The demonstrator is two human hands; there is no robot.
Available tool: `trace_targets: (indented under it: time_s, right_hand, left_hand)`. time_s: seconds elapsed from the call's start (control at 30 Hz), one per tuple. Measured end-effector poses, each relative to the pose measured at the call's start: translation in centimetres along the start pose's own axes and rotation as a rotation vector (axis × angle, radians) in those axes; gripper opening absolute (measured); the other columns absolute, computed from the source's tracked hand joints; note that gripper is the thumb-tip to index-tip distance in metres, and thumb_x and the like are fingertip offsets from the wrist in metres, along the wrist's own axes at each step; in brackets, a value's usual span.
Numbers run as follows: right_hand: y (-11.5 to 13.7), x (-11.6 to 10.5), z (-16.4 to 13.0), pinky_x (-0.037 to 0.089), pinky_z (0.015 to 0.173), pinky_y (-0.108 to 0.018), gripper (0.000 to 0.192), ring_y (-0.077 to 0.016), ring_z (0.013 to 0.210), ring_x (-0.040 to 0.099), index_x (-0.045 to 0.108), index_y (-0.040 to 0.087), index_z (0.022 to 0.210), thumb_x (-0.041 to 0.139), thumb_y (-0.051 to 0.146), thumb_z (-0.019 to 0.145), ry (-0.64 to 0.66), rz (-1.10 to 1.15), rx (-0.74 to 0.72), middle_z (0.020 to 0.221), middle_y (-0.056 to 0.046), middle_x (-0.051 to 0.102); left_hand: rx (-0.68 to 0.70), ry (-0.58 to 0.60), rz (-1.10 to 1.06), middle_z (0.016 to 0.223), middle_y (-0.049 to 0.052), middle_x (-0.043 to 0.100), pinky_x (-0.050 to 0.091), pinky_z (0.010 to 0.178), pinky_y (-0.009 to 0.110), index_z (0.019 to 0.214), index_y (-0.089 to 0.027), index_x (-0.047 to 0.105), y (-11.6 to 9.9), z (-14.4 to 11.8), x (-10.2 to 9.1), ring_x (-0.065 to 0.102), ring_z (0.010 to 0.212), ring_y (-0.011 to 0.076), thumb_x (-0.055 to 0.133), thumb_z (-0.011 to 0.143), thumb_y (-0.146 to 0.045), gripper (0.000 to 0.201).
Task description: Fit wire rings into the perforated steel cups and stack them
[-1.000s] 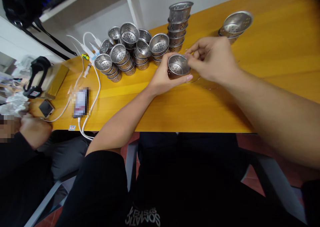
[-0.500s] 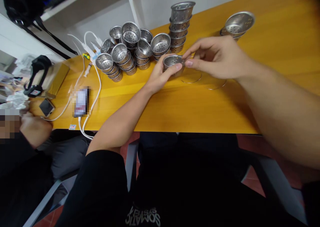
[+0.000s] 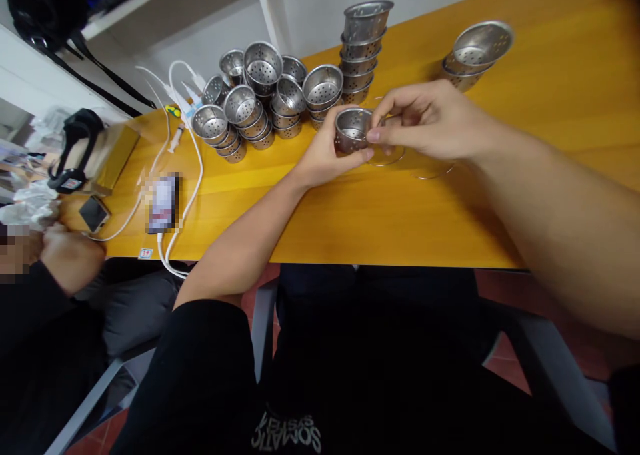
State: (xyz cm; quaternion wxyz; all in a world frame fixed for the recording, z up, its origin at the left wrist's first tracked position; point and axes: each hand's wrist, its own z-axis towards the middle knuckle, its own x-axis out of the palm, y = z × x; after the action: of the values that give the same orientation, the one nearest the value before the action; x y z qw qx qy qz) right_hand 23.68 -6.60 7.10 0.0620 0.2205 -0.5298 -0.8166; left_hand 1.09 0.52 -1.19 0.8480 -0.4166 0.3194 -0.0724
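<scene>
On the yellow desk (image 3: pixel 400 228) we see a cluster of perforated steel cups (image 3: pixel 260 101) nested in short stacks, a taller stack of 5 cups (image 3: pixel 363 48) just beside it, and 2 wider strainer bowls (image 3: pixel 475 51) well apart at the far right. Near the desk's left end lie a phone (image 3: pixel 161 203), white cables (image 3: pixel 187 155) and a small dark device (image 3: pixel 93 214). Another person's hand (image 3: pixel 70 258) shows at the left edge.

1. The small round perforated steel strainer cup (image 3: pixel 353 129) is shiny, with holes across its base.
2. It is tilted, its open mouth facing up toward the camera.
3. It is held just above the yellow wooden bench (image 3: pixel 380 208), in front of stacked cups alike.
</scene>
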Motion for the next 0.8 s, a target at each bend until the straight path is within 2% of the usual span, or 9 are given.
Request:
trace_targets:
  time_s: [0.13, 0.3, 0.5, 0.8]
  right_hand:
    - [0.0, 0.3, 0.1, 0.047, 0.052, -0.028, 0.06, -0.0133, 0.054, 0.061, 0.073, 0.024, 0.089, 0.098, 0.075, 0.071, -0.017, 0.006, 0.028, 0.065, 0.001, 0.069]
    - [-0.2, 0.1, 0.1, 0.05, 0.055, -0.029, 0.058, -0.0148, 0.057, 0.064, 0.074, 0.024, 0.092, 0.098, 0.073, 0.073, 0.002, 0.02, 0.054, 0.066, 0.0, 0.071]
    - [-1.3, -0.4, 0.3, 0.057, 0.062, -0.032, 0.056, -0.0175, 0.065, 0.07, 0.073, 0.023, 0.095, 0.098, 0.07, 0.077, 0.078, 0.054, 0.082, 0.074, -0.003, 0.074]
    - [-1.8, -0.2, 0.6, 0.059, 0.064, -0.031, 0.063, -0.0164, 0.067, 0.072, 0.071, 0.022, 0.093, 0.095, 0.078, 0.074, 0.132, 0.088, 0.08, 0.077, -0.005, 0.076]
  left_hand:
    - [0.013, -0.004, 0.032, 0.147, 0.011, 0.057, 0.048, 0.127, 0.048, 0.156, -0.021, 0.033, 0.1, 0.0, -0.3, 0.065, 0.141, 0.0275, 0.076, 0.089, -0.07, 0.093]
    - [0.006, -0.008, 0.053, 0.15, 0.014, 0.055, 0.043, 0.131, 0.049, 0.158, -0.019, 0.034, -0.8, -0.1, -0.6, 0.059, 0.147, 0.0299, 0.076, 0.09, -0.059, 0.089]
    - [-0.034, -0.001, 0.05, 0.147, 0.014, 0.057, 0.041, 0.133, 0.049, 0.159, -0.019, 0.036, -1.1, -0.1, -0.9, 0.057, 0.149, 0.0314, 0.081, 0.088, -0.054, 0.091]
    - [0.046, 0.016, 0.034, 0.143, 0.014, 0.058, 0.05, 0.126, 0.05, 0.159, -0.018, 0.032, 0.6, 0.1, -0.6, 0.065, 0.136, 0.0276, 0.077, 0.089, -0.055, 0.091]
